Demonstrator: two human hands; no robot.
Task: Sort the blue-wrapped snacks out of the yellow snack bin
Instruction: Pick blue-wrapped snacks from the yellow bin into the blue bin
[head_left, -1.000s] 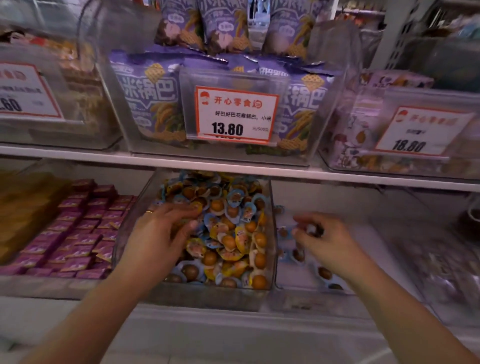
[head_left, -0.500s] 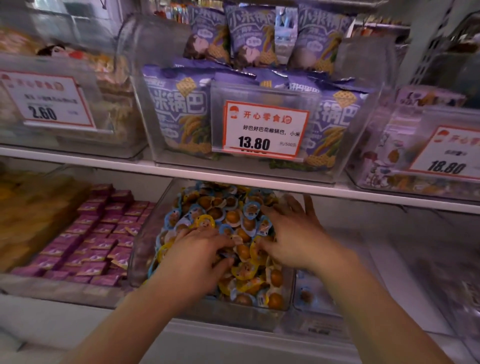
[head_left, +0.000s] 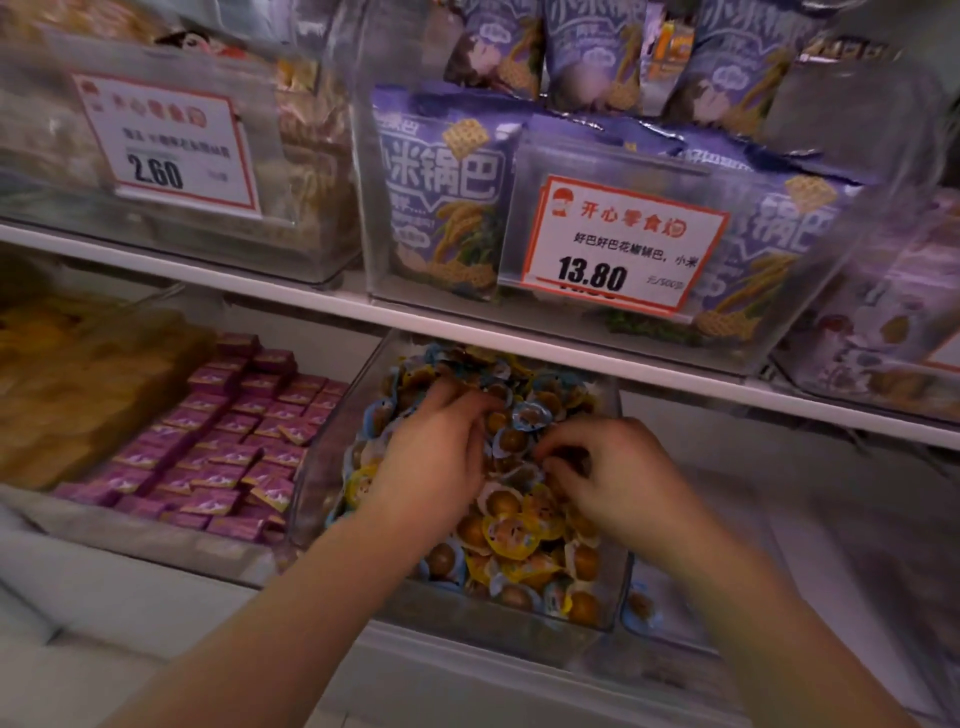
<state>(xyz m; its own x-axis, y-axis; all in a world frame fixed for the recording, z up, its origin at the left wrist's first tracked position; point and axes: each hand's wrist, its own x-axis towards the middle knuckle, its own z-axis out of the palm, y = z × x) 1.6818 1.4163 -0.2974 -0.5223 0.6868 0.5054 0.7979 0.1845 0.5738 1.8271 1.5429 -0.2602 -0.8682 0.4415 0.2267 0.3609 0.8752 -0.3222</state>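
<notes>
A clear bin (head_left: 326, 467) on the lower shelf holds a heap of round brown snacks, some in yellow wrappers (head_left: 511, 535) and some in blue wrappers (head_left: 531, 415). Both hands are inside it. My left hand (head_left: 431, 462) lies on the left-middle of the heap with its fingertips curled down among the blue ones; what they hold is hidden. My right hand (head_left: 615, 478) sits just right of it, with thumb and forefinger curled round a snack whose wrapper colour is mostly hidden. A neighbouring clear bin on the right shows a blue-wrapped snack (head_left: 641, 605).
Left of the bin are purple packets (head_left: 223, 447) and, further left, yellow snacks (head_left: 78, 395). The white upper shelf edge (head_left: 519, 340) overhangs the bin's back. Above stand purple bags (head_left: 441, 197) behind a 13.80 tag (head_left: 618, 244) and a 2.60 tag (head_left: 166, 145).
My right hand came back from the right-hand bin into the mixed heap and its spread fingers have curled in. My left hand slid further into the pile. The camera moved closer.
</notes>
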